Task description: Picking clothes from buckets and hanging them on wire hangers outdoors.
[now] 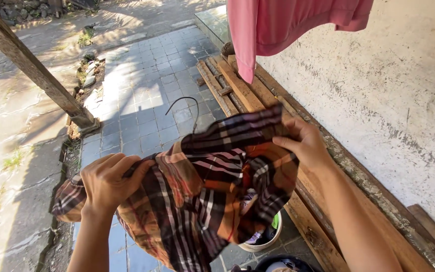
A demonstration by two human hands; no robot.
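Both of my hands hold up a plaid garment in brown, orange, black and white, bunched between them. My left hand grips its left part, fingers closed over the cloth. At the upper right edge of the cloth, my right hand pinches the fabric. A thin dark wire hanger hook sticks up just behind the garment's top.
A pink garment hangs above at the top right, by a rough white wall. Wooden planks lie along the wall's foot. A white bucket with clothes sits on the blue-grey paving below. A slanted wooden post stands left.
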